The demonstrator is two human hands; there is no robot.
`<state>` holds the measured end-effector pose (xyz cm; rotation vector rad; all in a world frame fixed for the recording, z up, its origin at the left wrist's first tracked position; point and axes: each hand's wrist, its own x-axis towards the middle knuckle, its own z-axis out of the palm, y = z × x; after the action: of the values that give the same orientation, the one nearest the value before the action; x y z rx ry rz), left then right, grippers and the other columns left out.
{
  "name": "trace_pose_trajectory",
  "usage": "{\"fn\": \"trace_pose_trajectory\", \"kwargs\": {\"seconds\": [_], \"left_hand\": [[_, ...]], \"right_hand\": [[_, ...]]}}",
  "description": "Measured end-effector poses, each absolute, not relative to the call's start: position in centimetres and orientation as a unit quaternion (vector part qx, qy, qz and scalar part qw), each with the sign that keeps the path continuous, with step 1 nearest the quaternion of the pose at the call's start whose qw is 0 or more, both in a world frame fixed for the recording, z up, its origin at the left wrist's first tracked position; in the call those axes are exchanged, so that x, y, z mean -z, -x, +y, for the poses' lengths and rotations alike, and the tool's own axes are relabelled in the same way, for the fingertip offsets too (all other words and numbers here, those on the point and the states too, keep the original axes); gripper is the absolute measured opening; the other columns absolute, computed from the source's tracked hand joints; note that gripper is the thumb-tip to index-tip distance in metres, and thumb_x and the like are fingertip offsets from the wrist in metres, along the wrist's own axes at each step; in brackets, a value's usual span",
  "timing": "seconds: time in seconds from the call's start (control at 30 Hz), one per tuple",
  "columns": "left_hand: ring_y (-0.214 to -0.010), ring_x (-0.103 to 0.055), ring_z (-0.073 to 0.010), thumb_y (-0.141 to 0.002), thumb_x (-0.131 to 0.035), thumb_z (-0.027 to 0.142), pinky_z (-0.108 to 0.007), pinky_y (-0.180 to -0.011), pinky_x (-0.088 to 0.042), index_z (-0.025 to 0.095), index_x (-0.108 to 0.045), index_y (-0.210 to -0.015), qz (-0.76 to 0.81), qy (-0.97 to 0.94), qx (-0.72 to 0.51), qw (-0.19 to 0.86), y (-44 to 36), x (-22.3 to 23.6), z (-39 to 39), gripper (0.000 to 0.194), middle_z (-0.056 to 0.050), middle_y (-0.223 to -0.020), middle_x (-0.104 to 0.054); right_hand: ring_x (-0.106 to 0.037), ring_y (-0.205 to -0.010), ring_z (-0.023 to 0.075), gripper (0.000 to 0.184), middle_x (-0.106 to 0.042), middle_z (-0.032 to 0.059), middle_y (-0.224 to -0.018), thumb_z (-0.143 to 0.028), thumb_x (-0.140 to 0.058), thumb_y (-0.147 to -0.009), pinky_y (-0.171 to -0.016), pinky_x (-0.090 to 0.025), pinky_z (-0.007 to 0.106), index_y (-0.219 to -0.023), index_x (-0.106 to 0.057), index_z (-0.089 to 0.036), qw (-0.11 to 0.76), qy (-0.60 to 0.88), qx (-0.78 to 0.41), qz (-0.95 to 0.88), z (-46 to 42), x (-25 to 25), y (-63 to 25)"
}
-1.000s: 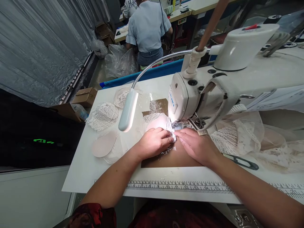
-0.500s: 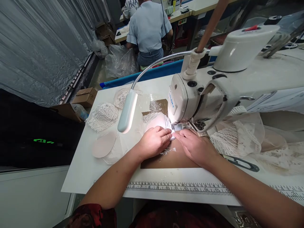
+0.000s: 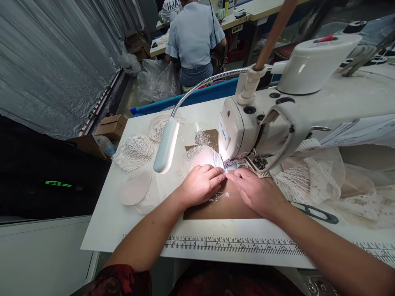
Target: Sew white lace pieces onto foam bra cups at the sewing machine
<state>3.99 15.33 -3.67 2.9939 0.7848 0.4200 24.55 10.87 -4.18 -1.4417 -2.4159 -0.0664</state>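
A white lace bra cup [image 3: 205, 157] lies under the needle area of the sewing machine [image 3: 237, 127], lit brightly there. My left hand [image 3: 202, 183] rests on the cup's near edge, fingers together and pressing the fabric. From the other side my right hand [image 3: 254, 189] meets it, with thumb and index finger closed at the same edge just in front of the presser foot. The fingertips of both hands almost touch. Part of the cup is hidden beneath my left fingers. Under both hands is a brown plate [image 3: 222, 209] with bits of clear tape.
Left on the table are lace cups [image 3: 135, 152] and a beige foam cup [image 3: 135, 189]. A lamp [image 3: 166, 146] hangs over them. More lace pieces [image 3: 308, 176] and thread snips [image 3: 317, 211] lie right. A printed ruler [image 3: 228, 245] runs along the front. A co-worker [image 3: 196, 37] sits beyond.
The cup's edge at my fingertips shows less than before, with the fingers slightly closer to the presser foot. The whole view has shifted slightly.
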Motion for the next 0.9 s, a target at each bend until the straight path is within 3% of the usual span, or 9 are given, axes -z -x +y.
{"fn": "trace_pose_trajectory", "kwargs": {"seconds": [0.3, 0.5, 0.9], "left_hand": [[-0.092, -0.054, -0.0191, -0.095, -0.042, 0.027, -0.033, -0.079, -0.047, 0.016, -0.065, -0.11, 0.266, -0.953, -0.147, 0.009, -3.9, 4.3, 15.5, 0.029, -0.006, -0.12, -0.064], [-0.094, -0.055, -0.0207, -0.095, -0.041, 0.028, -0.035, -0.079, -0.047, 0.016, -0.064, -0.111, 0.299, -0.942, -0.152, -0.004, -4.1, 4.3, 15.9, 0.03, -0.007, -0.122, -0.063], [-0.104, -0.052, -0.025, -0.092, -0.042, 0.033, -0.04, -0.085, -0.045, 0.018, -0.061, -0.114, 0.372, -0.913, -0.168, -0.017, -3.9, 4.7, 16.7, 0.033, -0.008, -0.125, -0.059]], "right_hand": [[-0.051, -0.068, 0.0153, 0.038, -0.064, 0.0046, -0.082, -0.008, -0.041, -0.082, -0.054, -0.026, 0.03, -0.107, -0.068, -0.018, 0.15, 0.503, 0.029, -0.851, 10.8, 4.2, -24.4], [-0.045, -0.058, 0.0136, 0.04, -0.06, 0.0019, -0.071, -0.009, -0.041, -0.081, -0.051, -0.024, 0.029, -0.108, -0.068, -0.021, 0.143, 0.527, 0.03, -0.837, 10.9, 4.5, -24.2], [-0.055, -0.067, 0.0138, 0.04, -0.067, 0.0025, -0.086, -0.01, -0.041, -0.084, -0.056, -0.034, 0.027, -0.113, -0.067, -0.022, 0.202, 0.492, 0.024, -0.847, 11.0, 5.7, -25.1]]}}
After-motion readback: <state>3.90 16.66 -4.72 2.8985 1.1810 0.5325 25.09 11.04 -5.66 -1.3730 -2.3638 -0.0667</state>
